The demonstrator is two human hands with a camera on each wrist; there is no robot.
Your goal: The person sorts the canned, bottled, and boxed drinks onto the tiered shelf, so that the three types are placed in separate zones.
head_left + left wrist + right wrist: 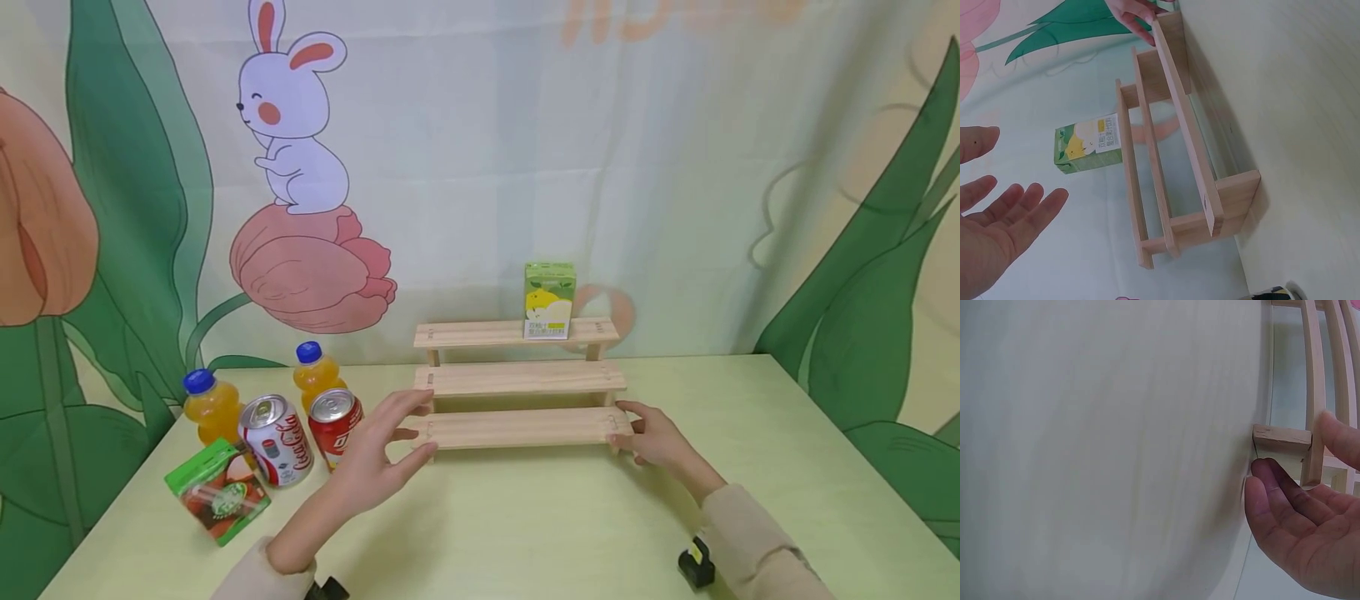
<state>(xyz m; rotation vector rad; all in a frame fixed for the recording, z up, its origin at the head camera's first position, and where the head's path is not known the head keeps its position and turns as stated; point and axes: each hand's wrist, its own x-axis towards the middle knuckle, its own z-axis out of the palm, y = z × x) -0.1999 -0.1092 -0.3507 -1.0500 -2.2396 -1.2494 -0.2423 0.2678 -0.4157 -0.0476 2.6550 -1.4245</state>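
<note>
A three-step wooden display rack (517,427) stands on the table against the backdrop. On its top step, right of the middle, a green juice carton (549,304) stands upright. My right hand (654,435) grips the right end of the lowest step; in the right wrist view the thumb (1340,440) lies on the board and the other fingers curl about its end. Close to the rack's left end is my left hand (378,454), fingers spread apart and holding nothing. The left wrist view shows a gap between that hand (1004,231) and the rack (1188,131).
Left of the rack stand two orange-juice bottles (212,410), a white Coca-Cola can (276,442) and a red can (332,421), partly behind my left hand. A green-and-brown snack pouch (219,492) is in front of them. A printed curtain (480,167) hangs behind the table (540,533).
</note>
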